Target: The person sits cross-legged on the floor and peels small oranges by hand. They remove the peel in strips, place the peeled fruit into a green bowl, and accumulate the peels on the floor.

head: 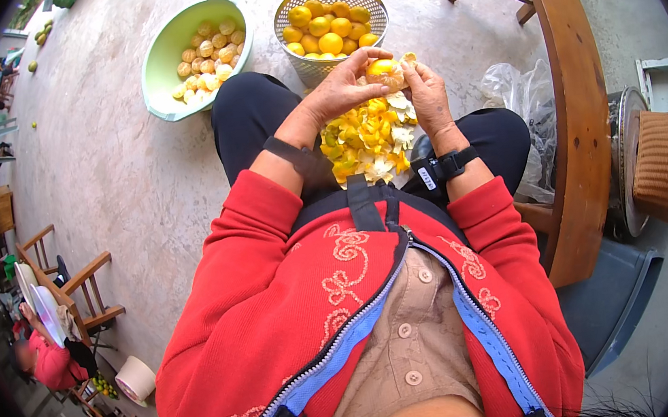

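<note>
Between the fingers and thumb of my left hand (351,78) is a partly peeled mandarin (386,76), with orange skin on its upper side and bare segments below. My right hand (427,92) touches the fruit's right side and pinches a piece of peel (409,57). Beneath both hands, a heap of mandarin peels (363,138) lies between my knees, some with their white inner side up. Just beyond stands a perforated plastic basket (320,72) of unpeeled mandarins (330,43). To its left, a light green basin (158,74) holds peeled mandarins (206,49).
A wooden bench (581,121) runs along my right, with clear plastic bags (521,103) beside it. Past it are a wicker basket (658,168) and a grey plastic bin (606,296). At far left, a person in pink (54,366) sits near a wooden chair (74,291) and a white bucket (136,379).
</note>
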The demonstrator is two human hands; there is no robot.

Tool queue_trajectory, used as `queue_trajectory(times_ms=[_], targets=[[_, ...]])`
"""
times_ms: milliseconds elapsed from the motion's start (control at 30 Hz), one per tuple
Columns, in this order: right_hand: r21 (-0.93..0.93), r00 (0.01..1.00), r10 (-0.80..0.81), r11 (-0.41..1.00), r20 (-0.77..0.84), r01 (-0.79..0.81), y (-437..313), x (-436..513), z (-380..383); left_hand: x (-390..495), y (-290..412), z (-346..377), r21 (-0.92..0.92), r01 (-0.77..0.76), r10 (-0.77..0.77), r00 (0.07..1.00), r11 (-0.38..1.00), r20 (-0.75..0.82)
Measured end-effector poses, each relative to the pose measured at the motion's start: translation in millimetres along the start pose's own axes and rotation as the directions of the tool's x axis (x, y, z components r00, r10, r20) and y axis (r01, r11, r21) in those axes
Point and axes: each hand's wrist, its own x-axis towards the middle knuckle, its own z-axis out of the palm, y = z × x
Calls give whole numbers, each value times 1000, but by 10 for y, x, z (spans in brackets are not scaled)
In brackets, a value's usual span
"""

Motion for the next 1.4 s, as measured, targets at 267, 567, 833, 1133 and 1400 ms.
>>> queue_trajectory(times_ms=[267,567,833,1133,1400], targets=[[-31,997,-55,998,-61,54,118,22,-16,31,-26,54,56,-34,39,994,998,-103],[-278,976,-203,945,-75,175,-17,34,20,59,-71,-22,165,84,-32,955,983,-295],[-364,973,-201,903,109,227,-76,-2,20,65,-111,-59,289,150,-65,956,945,-285],[-509,971,-190,828,142,236,-101,-33,23,35,-57,-85,456,179,-54,960,872,-274],[-698,916,-339,603,216,388,-92,-74,16,17,-46,-69,468,215,-105,962,857,-251]])
